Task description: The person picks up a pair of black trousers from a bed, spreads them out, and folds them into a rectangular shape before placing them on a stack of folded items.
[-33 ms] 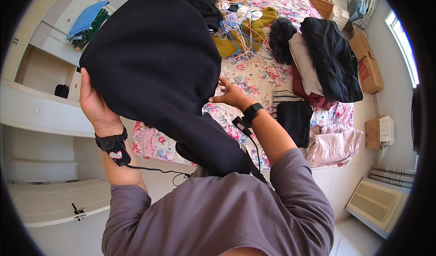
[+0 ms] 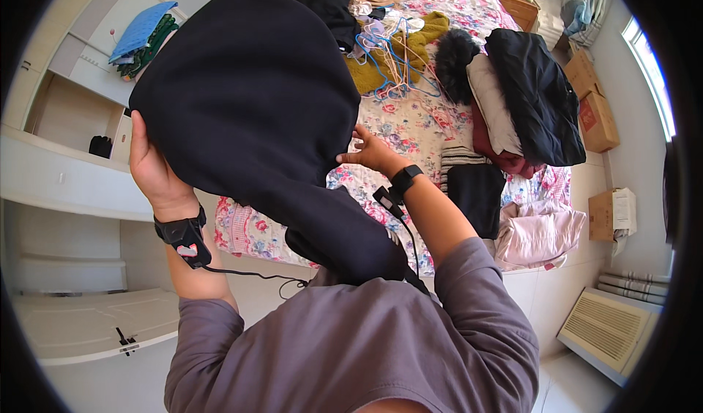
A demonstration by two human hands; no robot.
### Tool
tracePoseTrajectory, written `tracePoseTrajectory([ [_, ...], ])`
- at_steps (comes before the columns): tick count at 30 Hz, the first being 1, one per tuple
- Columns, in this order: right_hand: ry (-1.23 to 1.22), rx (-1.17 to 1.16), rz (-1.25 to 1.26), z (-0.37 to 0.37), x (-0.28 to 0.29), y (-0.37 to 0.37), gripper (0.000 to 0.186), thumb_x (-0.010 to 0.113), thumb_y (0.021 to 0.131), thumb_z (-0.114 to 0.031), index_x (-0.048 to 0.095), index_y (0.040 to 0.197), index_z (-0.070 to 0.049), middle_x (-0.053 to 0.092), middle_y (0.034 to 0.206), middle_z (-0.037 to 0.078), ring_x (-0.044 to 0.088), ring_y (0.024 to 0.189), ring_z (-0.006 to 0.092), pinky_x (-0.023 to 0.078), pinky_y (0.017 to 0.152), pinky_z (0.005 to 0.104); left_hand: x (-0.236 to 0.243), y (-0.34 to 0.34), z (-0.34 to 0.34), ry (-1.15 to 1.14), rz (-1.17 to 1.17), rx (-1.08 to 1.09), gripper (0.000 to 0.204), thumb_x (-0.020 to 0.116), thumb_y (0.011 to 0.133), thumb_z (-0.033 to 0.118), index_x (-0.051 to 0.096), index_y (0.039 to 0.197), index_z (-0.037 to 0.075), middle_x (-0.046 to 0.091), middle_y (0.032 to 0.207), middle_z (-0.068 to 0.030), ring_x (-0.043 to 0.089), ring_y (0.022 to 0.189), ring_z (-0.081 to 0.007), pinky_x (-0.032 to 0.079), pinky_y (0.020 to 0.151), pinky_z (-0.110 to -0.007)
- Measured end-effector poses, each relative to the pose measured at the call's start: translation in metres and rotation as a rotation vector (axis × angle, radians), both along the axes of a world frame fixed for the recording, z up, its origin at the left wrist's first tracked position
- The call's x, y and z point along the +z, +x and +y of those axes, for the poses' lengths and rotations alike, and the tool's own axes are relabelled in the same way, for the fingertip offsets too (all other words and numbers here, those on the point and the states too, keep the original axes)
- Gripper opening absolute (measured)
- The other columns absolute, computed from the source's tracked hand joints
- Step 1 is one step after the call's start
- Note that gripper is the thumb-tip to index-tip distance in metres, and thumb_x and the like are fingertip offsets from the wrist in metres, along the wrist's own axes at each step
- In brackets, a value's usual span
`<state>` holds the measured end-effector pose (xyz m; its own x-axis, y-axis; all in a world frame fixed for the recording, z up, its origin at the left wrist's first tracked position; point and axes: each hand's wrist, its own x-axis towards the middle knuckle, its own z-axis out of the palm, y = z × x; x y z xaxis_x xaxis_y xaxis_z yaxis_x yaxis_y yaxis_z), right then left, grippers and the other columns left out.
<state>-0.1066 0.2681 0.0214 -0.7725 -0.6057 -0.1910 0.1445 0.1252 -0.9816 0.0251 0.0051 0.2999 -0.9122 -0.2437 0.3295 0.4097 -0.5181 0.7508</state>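
Observation:
A large black garment [image 2: 249,83] of smooth, thick cloth is held up in front of me. Its wide part spreads over the far left of the view, and a narrower, sleeve-like part hangs down toward my chest. My left hand [image 2: 157,168] grips its left edge, with some fingers hidden by the cloth. On the opposite edge, my right hand [image 2: 370,153] pinches the fabric, its fingertips partly behind it. What kind of garment it is cannot be made out. Both wrists wear black straps with cables.
Below lies a bed with a floral sheet [image 2: 399,127]. Tangled hangers [image 2: 392,58] rest on a mustard garment [image 2: 432,32]. Folded clothes, a black jacket [image 2: 531,94] and pink cloth [image 2: 538,233] lie at right. An open cabinet [image 2: 66,109] stands left, cardboard boxes [image 2: 597,120] right.

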Motion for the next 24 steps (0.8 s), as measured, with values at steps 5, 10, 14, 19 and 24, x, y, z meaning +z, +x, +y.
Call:
tracePoseTrajectory([
  [5, -0.47, -0.147, -0.19, 0.02, -0.002, -0.019, 0.012, 0.071, 0.087, -0.008, 0.068, 0.099, -0.009, 0.071, 0.094, 0.003, 0.068, 0.09, 0.0156, 0.053, 0.088, 0.0302, 0.004, 0.009, -0.01, -0.09, -0.113, 0.309, 0.047, 0.045, 0.107, 0.031, 0.053, 0.137, -0.003, 0.058, 0.138, -0.0156, 0.055, 0.127, -0.0275, 0.041, 0.111, -0.041],
  [10, -0.75, -0.347, -0.2, 0.078, 0.124, -0.045, 0.015, 0.065, 0.09, -0.004, 0.062, 0.104, -0.007, 0.069, 0.092, 0.004, 0.068, 0.084, 0.0162, 0.056, 0.078, 0.0314, -0.051, 0.009, -0.053, -0.245, -0.169, 0.334, 0.046, 0.045, 0.107, 0.03, 0.048, 0.141, -0.001, 0.054, 0.143, -0.015, 0.051, 0.132, -0.0277, 0.04, 0.112, -0.043],
  [14, -0.697, -0.31, -0.061, 0.083, 0.205, -0.016, 0.012, 0.065, 0.092, -0.005, 0.061, 0.103, -0.004, 0.069, 0.09, 0.007, 0.067, 0.08, 0.0136, 0.056, 0.07, 0.0258, -0.12, 0.019, -0.065, -0.245, -0.382, 0.293, 0.04, 0.054, 0.103, 0.02, 0.047, 0.138, 0.002, 0.055, 0.137, -0.0133, 0.054, 0.127, -0.0263, 0.044, 0.106, -0.04],
  [19, -0.005, -0.032, 0.564, 0.051, 0.21, -0.008, 0.023, 0.077, 0.086, -0.013, 0.06, 0.1, -0.005, 0.059, 0.09, -0.004, 0.053, 0.087, 0.0052, 0.046, 0.076, 0.0234, -0.154, -0.029, -0.015, -1.331, -0.082, 0.434, 0.079, 0.084, 0.078, 0.029, 0.044, 0.139, 0.0, 0.049, 0.138, -0.0195, 0.056, 0.122, -0.0294, 0.043, 0.106, -0.039],
  [24, -0.127, 0.084, 0.73, 0.016, 0.2, 0.005, 0.026, 0.077, 0.086, -0.01, 0.064, 0.107, -0.001, 0.063, 0.091, -0.002, 0.056, 0.087, 0.0063, 0.048, 0.077, 0.0241, -0.083, -0.071, 0.09, -1.206, 0.193, 0.028, 0.074, 0.084, 0.08, 0.03, 0.049, 0.139, 0.003, 0.058, 0.132, -0.0138, 0.058, 0.12, -0.0242, 0.045, 0.102, -0.037],
])
